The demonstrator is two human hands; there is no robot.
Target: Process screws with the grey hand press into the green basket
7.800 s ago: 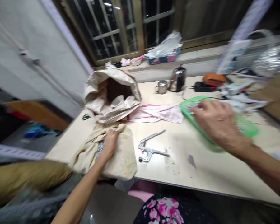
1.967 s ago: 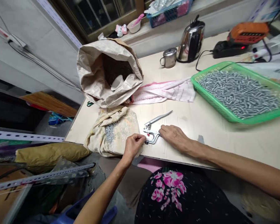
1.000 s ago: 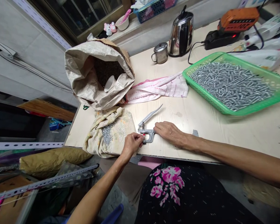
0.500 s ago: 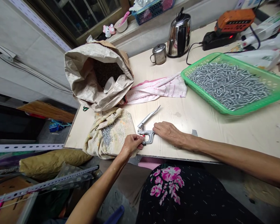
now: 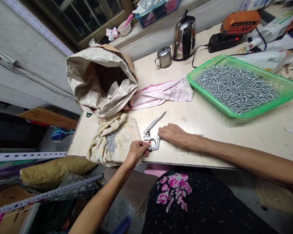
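Note:
A metal hand press tool (image 5: 152, 135) lies on the pale table (image 5: 210, 130) near its front edge, one long handle angled up and back. My left hand (image 5: 136, 151) is pinched at the tool's jaw, its fingertips closed on something too small to make out. My right hand (image 5: 174, 135) rests over the tool's lower handle, fingers curled down on it. Just left of the tool lies a beige cloth (image 5: 116, 139) with a small heap of silver metal pieces (image 5: 110, 143) on it.
A green tray (image 5: 280, 100) of silver metal pieces stands at the right. An open paper sack (image 5: 88, 87) with a white cup (image 5: 112, 90) sits at the back left, a pink cloth (image 5: 161, 92) beside it. A kettle (image 5: 184, 32), a mug (image 5: 164, 57) and an orange device (image 5: 240, 22) line the back.
Since the oldest frame my right hand left the green tray and my left hand left the beige cloth; both came to the tool. Over the last second they barely shift.

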